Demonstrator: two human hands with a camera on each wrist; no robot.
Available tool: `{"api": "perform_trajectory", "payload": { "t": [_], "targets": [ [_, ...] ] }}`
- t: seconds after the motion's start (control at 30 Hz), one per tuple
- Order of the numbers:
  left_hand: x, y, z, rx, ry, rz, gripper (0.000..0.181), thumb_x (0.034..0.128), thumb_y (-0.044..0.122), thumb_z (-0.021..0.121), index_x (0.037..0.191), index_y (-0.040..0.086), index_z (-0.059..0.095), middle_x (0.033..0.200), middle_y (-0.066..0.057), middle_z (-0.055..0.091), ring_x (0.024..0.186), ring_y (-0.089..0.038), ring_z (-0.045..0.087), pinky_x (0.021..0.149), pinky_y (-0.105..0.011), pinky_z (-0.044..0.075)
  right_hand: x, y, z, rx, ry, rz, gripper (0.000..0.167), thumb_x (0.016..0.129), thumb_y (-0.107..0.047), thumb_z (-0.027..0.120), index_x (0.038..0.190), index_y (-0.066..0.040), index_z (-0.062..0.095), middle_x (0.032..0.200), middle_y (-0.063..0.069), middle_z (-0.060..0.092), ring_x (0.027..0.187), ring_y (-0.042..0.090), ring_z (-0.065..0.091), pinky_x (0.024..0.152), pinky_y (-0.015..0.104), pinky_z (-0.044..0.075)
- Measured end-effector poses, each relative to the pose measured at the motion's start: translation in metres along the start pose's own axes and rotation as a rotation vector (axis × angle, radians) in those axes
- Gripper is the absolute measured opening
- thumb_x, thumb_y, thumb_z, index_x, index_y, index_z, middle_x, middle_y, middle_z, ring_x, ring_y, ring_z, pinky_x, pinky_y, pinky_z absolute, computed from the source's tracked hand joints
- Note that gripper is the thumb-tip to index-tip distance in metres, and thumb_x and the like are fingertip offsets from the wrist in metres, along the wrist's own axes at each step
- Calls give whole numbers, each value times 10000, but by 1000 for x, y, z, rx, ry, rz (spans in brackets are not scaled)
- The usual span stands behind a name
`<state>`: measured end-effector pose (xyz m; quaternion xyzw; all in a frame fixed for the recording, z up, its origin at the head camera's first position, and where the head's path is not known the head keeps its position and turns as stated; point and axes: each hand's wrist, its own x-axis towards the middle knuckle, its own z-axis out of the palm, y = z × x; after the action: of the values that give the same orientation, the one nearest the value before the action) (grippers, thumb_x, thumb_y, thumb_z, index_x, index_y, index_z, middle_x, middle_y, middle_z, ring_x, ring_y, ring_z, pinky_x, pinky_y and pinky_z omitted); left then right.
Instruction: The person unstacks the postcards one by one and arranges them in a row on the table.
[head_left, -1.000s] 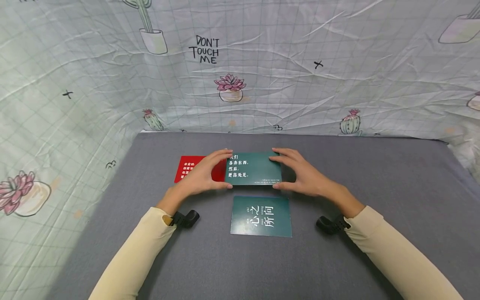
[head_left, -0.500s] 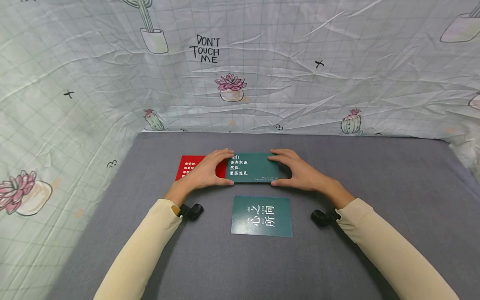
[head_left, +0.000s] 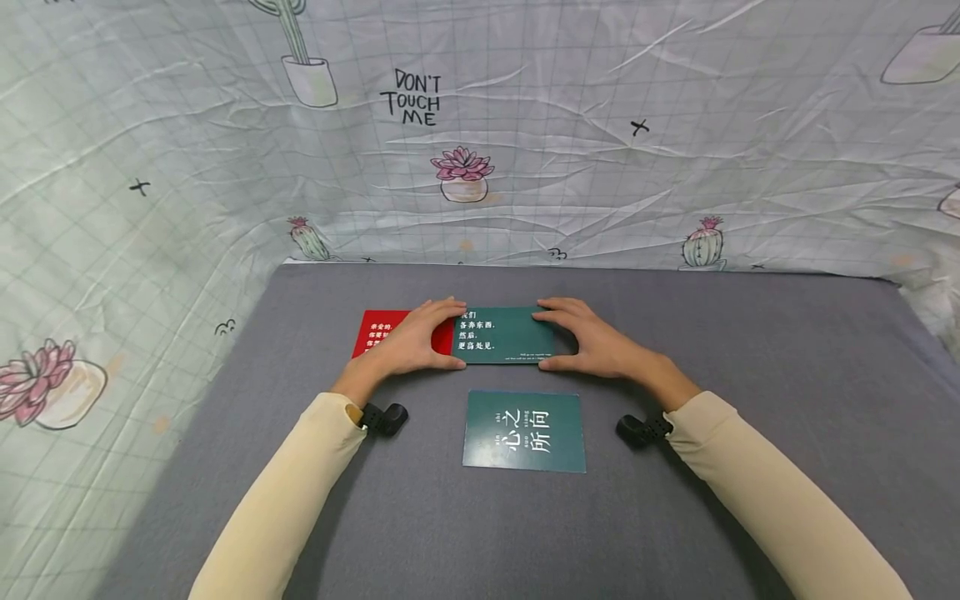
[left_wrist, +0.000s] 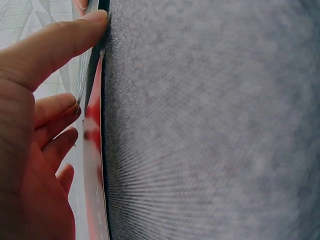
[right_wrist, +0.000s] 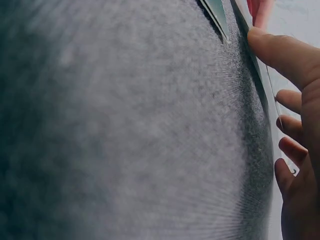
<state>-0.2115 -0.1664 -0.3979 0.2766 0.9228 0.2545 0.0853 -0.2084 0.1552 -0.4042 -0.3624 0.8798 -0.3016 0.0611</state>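
In the head view a dark green card (head_left: 510, 335) with white Chinese lettering lies at the middle of the grey cloth. My left hand (head_left: 408, 340) grips its left end, thumb at the near edge and fingers at the far edge. At the right end my right hand (head_left: 600, 340) holds it the same way. A red card (head_left: 378, 325) with white lettering adjoins it on the left, partly hidden under my left hand; in the left wrist view that red card (left_wrist: 95, 130) appears nearly edge-on. Closer to me lies a second green card (head_left: 523, 431), its lettering turned sideways.
Grey cloth (head_left: 750, 375) covers the table and runs back to its far edge. Behind it hangs a pale curtain (head_left: 562, 167) printed with cacti, which also closes off the left side. Black wrist cameras (head_left: 386, 419) sit on both wrists.
The held green card has shifted slightly away from me and come down level beside the red one. My right hand has moved a little left and away from me. The nearer green card stays put.
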Motion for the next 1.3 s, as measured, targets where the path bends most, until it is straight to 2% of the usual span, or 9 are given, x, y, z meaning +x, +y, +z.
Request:
{"api": "perform_trajectory", "payload": {
  "t": [0.7,1.3],
  "targets": [
    [0,-3,0,17,-17,11,859,740,387,790,1442,72,408,1489,-68,371,1417,-211,214,1154,-389,49,2,-1,1,-12,-29,12,757,820,-392,745,1425,-55,439,1521,139,290,1410,343,160,1083,561,210],
    [0,-4,0,37,-30,19,781,766,368,756,1413,66,441,1503,-46,353,1428,-199,179,1151,-384,0,2,-1,0,-24,-35,3,735,820,-375,748,1409,-45,459,1520,148,284,1415,340,152,1095,546,195]
  ]
}}
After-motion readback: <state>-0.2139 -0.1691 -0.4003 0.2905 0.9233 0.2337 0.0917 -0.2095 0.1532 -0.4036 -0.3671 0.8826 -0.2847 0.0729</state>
